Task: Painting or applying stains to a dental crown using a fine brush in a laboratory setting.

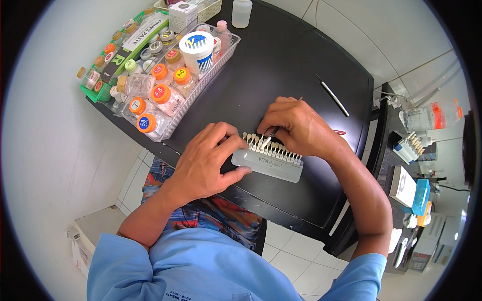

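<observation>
A tooth shade guide (271,165), a pale translucent holder with a row of tooth-coloured tabs, lies at the table's near edge. My left hand (203,160) closes on its left end, with the fingers at the tabs and the thumb at the near side. Over the tabs, my right hand (301,125) pinches a thin dark tool (273,131), its fingers hiding most of it. A small white piece (266,142) shows below the tool's tip, against the tabs; whether it is joined to the tool I cannot tell.
On the black table (281,55), a clear basket (183,113) of orange-lidded jars stands left, beside a green basket (93,95). A slim pointed instrument (334,98) lies right, near a small red item (340,132). A bottle (241,14) stands far back. A cluttered counter (381,175) runs along the right.
</observation>
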A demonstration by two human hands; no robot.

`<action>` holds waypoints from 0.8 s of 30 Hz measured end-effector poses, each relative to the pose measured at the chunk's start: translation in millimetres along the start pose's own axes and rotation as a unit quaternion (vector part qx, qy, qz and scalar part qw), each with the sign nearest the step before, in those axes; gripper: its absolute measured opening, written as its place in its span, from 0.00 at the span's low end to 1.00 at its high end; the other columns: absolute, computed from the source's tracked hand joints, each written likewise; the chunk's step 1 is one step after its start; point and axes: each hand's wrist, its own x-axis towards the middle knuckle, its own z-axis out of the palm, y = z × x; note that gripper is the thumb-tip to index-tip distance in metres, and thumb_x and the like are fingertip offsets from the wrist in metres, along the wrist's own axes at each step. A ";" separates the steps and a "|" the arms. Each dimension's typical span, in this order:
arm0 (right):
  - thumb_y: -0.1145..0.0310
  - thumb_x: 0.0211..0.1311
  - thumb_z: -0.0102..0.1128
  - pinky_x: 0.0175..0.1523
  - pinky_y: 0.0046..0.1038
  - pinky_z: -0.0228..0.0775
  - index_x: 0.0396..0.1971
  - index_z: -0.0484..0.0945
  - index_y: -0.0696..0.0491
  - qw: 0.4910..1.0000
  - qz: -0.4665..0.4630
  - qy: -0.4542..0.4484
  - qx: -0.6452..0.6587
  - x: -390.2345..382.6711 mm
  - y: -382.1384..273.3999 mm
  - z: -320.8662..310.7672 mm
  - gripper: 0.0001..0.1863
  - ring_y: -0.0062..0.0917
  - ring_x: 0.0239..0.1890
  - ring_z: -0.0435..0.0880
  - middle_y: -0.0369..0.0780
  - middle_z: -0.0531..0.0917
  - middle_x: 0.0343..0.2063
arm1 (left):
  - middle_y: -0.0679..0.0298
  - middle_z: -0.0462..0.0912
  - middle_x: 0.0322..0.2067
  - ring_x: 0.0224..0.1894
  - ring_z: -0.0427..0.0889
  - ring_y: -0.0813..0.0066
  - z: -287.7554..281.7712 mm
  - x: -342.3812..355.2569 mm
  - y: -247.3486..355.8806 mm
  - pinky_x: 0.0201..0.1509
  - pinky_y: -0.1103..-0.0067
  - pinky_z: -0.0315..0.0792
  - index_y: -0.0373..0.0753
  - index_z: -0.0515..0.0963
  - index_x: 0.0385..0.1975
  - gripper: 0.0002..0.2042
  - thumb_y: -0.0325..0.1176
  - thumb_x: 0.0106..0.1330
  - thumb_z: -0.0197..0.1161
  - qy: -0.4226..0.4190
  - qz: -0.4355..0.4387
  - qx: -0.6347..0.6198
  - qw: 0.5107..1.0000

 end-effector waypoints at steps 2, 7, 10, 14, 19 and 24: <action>0.86 0.45 0.64 0.50 0.41 0.78 0.34 0.89 0.56 1.000 0.005 -0.008 -0.001 0.7 -2.7 -2.6 0.15 0.41 0.39 0.86 0.43 0.88 0.31 | 0.61 0.77 0.47 0.49 0.79 0.58 0.4 0.1 0.0 0.54 0.64 0.76 0.39 0.81 0.45 0.20 0.37 0.55 0.81 0.001 0.001 0.001 1.000; 0.85 0.46 0.63 0.50 0.43 0.80 0.34 0.89 0.58 1.000 0.017 -0.012 0.006 0.3 -4.6 -1.9 0.14 0.44 0.38 0.87 0.45 0.89 0.30 | 0.61 0.77 0.46 0.48 0.79 0.58 -0.3 1.1 1.3 0.53 0.64 0.76 0.39 0.82 0.44 0.20 0.38 0.56 0.80 -0.003 -0.007 0.000 1.000; 0.85 0.42 0.65 0.49 0.39 0.78 0.35 0.88 0.57 1.000 0.005 0.001 0.018 1.2 -7.8 1.4 0.16 0.40 0.36 0.86 0.42 0.88 0.28 | 0.60 0.79 0.46 0.49 0.80 0.57 -1.3 1.3 3.8 0.55 0.64 0.76 0.39 0.84 0.44 0.19 0.37 0.54 0.82 -0.008 -0.028 -0.006 1.000; 0.86 0.44 0.65 0.47 0.38 0.77 0.36 0.85 0.57 0.999 0.034 -0.009 0.022 1.7 -15.0 -0.9 0.16 0.40 0.36 0.86 0.42 0.88 0.27 | 0.59 0.79 0.46 0.49 0.80 0.56 -1.7 1.9 4.0 0.55 0.64 0.76 0.39 0.84 0.44 0.20 0.37 0.54 0.82 -0.007 -0.029 -0.007 1.000; 0.84 0.49 0.63 0.42 0.45 0.80 0.33 0.83 0.56 1.000 0.026 -0.003 0.003 2.5 -19.3 -0.9 0.11 0.46 0.33 0.87 0.46 0.86 0.26 | 0.59 0.79 0.46 0.49 0.81 0.57 -1.1 2.4 5.9 0.55 0.64 0.76 0.38 0.83 0.42 0.20 0.36 0.52 0.83 -0.006 -0.039 -0.009 0.999; 0.84 0.48 0.62 0.41 0.46 0.78 0.33 0.82 0.57 1.000 0.018 -0.001 0.007 2.6 -21.6 -0.3 0.11 0.48 0.34 0.86 0.47 0.85 0.26 | 0.60 0.79 0.46 0.49 0.81 0.57 0.1 2.7 5.5 0.54 0.64 0.76 0.38 0.83 0.42 0.20 0.35 0.51 0.83 0.001 -0.038 -0.007 0.999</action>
